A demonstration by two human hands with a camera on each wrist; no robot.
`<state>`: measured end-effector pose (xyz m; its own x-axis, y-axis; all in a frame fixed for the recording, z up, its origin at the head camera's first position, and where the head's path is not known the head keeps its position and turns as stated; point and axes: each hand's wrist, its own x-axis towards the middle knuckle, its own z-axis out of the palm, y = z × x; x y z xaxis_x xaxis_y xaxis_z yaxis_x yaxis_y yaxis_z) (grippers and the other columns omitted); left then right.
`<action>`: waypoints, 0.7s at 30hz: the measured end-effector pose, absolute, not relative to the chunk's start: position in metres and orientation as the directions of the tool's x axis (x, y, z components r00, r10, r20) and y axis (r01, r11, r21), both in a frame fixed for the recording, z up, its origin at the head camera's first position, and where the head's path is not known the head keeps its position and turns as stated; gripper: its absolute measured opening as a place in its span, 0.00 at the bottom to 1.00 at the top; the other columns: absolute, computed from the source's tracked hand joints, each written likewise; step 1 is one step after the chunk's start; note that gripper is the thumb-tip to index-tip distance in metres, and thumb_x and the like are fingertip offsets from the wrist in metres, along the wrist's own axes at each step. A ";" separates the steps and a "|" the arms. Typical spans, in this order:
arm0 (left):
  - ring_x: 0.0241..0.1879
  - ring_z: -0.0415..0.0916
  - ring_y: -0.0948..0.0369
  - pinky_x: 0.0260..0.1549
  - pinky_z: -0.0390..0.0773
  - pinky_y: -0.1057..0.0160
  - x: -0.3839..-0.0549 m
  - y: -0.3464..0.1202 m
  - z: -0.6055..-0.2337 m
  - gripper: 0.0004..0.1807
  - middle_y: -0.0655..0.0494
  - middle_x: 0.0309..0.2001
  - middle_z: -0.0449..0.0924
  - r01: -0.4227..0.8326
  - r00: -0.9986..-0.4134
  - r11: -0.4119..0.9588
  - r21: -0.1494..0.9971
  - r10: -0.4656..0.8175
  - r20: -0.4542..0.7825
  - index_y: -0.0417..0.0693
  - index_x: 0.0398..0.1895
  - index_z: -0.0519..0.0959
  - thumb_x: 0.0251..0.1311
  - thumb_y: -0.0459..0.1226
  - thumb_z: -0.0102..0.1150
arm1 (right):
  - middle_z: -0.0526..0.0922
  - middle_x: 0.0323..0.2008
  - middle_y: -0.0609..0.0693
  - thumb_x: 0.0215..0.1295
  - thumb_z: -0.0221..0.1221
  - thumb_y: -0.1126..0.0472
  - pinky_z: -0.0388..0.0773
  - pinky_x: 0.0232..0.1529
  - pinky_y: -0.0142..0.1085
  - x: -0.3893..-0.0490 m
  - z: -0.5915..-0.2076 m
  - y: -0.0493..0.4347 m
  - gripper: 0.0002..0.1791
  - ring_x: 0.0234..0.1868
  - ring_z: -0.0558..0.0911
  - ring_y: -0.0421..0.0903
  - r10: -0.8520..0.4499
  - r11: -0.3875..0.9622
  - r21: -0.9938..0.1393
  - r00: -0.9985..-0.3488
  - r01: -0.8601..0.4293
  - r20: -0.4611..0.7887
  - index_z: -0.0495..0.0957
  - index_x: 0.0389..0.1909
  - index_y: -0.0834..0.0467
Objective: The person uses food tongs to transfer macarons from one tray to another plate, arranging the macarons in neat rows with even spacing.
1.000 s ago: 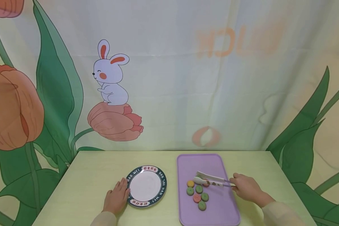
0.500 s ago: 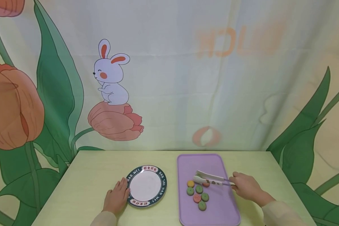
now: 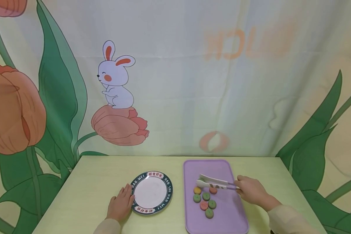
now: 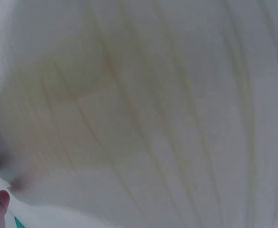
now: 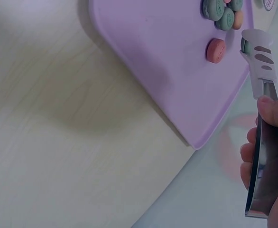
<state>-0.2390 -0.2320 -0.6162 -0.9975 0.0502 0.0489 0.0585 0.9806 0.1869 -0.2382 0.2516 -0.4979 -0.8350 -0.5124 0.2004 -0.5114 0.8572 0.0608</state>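
My right hand grips metal tongs with white tips, held over the purple tray. Between the tips shows a green round piece, shaped like a small macaron. Below them on the tray lie several more such pieces: green ones, red ones and a yellow one. My left hand rests with straight fingers at the left rim of a white plate with a dark lettered border. Pale cloth fills most of the left wrist view, where just a fingertip shows.
The pale wooden table carries the plate on the left and the tray on the right. Behind it hangs a curtain printed with a rabbit and tulips.
My right hand and the tongs have shifted left, toward the plate, and a little away from me. A red piece they partly covered now shows fully. The left hand and plate stay put.
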 end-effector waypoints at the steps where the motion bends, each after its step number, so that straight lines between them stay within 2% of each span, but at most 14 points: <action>1: 0.63 0.54 0.45 0.53 0.61 0.39 -0.239 -0.232 -0.616 0.30 0.45 0.66 0.55 0.059 -0.998 0.981 0.187 0.051 0.048 0.40 0.65 0.55 0.65 0.49 0.32 | 0.62 0.19 0.40 0.45 0.64 0.60 0.56 0.14 0.26 -0.239 -0.498 0.251 0.06 0.18 0.60 0.35 -0.514 0.856 0.059 -0.833 -0.514 0.203 0.75 0.22 0.54; 9: 0.64 0.54 0.45 0.53 0.61 0.39 -0.239 -0.232 -0.617 0.30 0.45 0.66 0.54 0.061 -0.997 0.980 0.188 0.052 0.049 0.40 0.65 0.54 0.65 0.49 0.32 | 0.62 0.19 0.40 0.46 0.64 0.59 0.56 0.15 0.26 -0.242 -0.494 0.245 0.07 0.19 0.60 0.35 -0.522 0.850 0.051 -0.826 -0.524 0.210 0.74 0.22 0.52; 21: 0.64 0.54 0.46 0.54 0.60 0.39 -0.239 -0.231 -0.616 0.30 0.45 0.66 0.54 0.053 -0.998 0.981 0.187 0.046 0.040 0.40 0.65 0.54 0.65 0.49 0.32 | 0.65 0.20 0.40 0.44 0.65 0.59 0.59 0.15 0.26 -0.243 -0.488 0.229 0.08 0.19 0.62 0.35 -0.568 0.818 0.074 -0.778 -0.571 0.268 0.73 0.22 0.51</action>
